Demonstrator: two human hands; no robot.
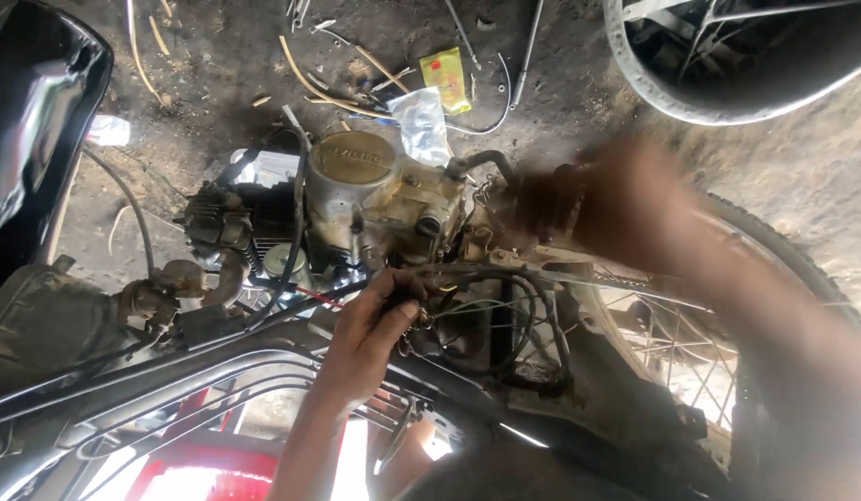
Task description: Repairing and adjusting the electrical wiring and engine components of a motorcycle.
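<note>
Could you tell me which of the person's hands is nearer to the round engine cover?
Left. The left hand sits just below the round engine cover, at the cables; the blurred right hand is farther off to its right.

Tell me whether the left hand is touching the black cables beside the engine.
Touching. The head view shows the left hand with its fingers curled onto the black cables beside the engine, no gap visible.

A dull, grimy metal engine (375, 199) with a tarnished round cover, black rubber cables (504, 306) looped beside it, a glossy black tank (36, 121), bright wire spokes (671, 343), a crinkled clear plastic bag (421, 125) and rough, dusty ground (217, 65).
</note>
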